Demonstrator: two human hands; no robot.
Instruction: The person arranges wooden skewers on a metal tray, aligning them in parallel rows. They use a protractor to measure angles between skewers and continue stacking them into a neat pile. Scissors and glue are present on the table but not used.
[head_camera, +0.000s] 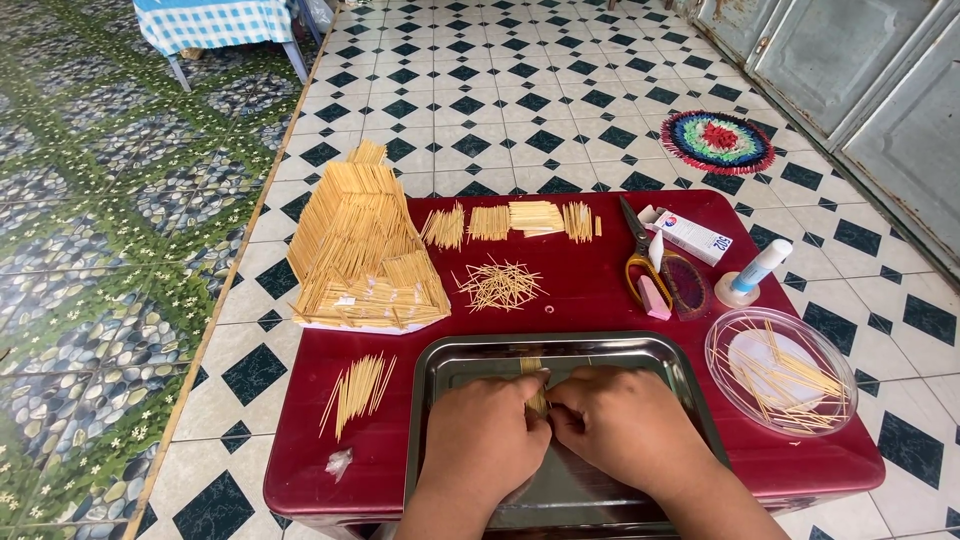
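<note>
Over the steel tray (440, 365), left hand (485, 435) and right hand (620, 425) pinch a small pale toothpick bundle (535, 385) between closed fingertips; clear round lid (835, 355) holds loose toothpicks (785, 385).

A low dark-red table (600, 300) stands on the tiled floor (500, 110). On it lie a steel tray (455, 365) at 6 o'clock, a toothpick house (362, 250) at 10, scissors (642, 262), a small box (690, 233) and a glue bottle (756, 270) at 2, and a clear lid (780, 372) at 4.

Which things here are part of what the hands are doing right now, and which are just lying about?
In use: left hand, right hand, small stick bundle, metal tray.

Lying about: stick house model, loose stick pile, scissors, glue bottle, clear lid with sticks, small box.
</note>
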